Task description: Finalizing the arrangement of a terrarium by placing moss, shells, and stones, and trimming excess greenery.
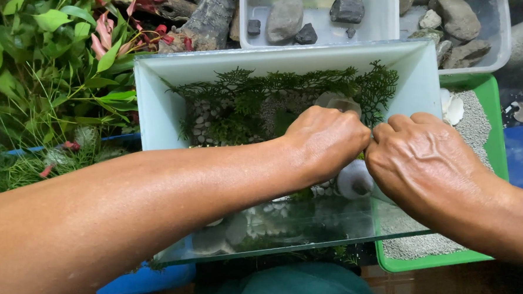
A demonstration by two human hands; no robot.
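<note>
A small glass tank with pale walls stands in front of me, holding feathery dark green plants, small white pebbles and a round white shell. My left hand and my right hand are both reaching down inside the tank at its right side, knuckles up and nearly touching each other. The fingers of both hands curl downward and are hidden, so what they pinch cannot be seen.
A clear tub with grey and black stones sits behind the tank, a second tub of stones to its right. A green tray of grey gravel lies on the right. Leafy green and red plants and driftwood fill the left.
</note>
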